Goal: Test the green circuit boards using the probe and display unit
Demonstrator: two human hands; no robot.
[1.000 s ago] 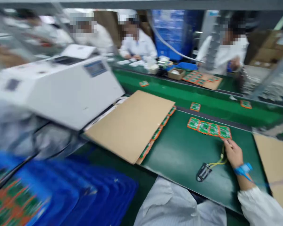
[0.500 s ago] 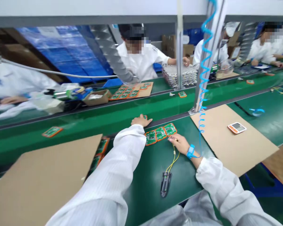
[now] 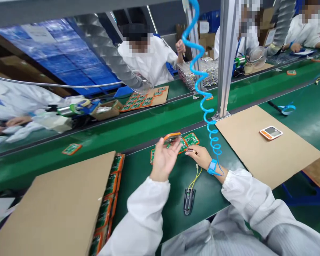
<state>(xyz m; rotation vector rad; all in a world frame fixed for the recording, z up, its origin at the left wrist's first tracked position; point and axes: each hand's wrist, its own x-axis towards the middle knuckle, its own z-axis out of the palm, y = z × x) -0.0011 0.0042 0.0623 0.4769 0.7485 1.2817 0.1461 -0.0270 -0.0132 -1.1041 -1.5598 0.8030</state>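
Raised over the bench, my left hand (image 3: 163, 163) grips an orange-edged circuit board (image 3: 172, 136) that is tilted almost edge-on. Beneath and behind it a row of green circuit boards with orange frames (image 3: 192, 139) lies on the bench, partly covered by my hands. My right hand (image 3: 201, 156), with a blue wrist strap (image 3: 212, 167), is closed in a pinch at the row's near side. Yellow wires (image 3: 194, 182) run from its fingers down to a black battery holder (image 3: 188, 202) lying on the bench; the tip in the fingers is too small to make out.
Cardboard (image 3: 61, 199) covers stacked boards (image 3: 104, 213) on the left. On the right, another cardboard sheet (image 3: 256, 149) bears a white-orange device (image 3: 271, 133). A blue coiled cord (image 3: 200, 74) hangs before a metal post (image 3: 225, 64). A single board (image 3: 72, 149) lies on the green belt (image 3: 138, 127). Co-workers sit opposite.
My left hand has come back from the belt's edge toward me, lifting a circuit board. My right hand stays by the row, still pinching. The view has shifted slightly.
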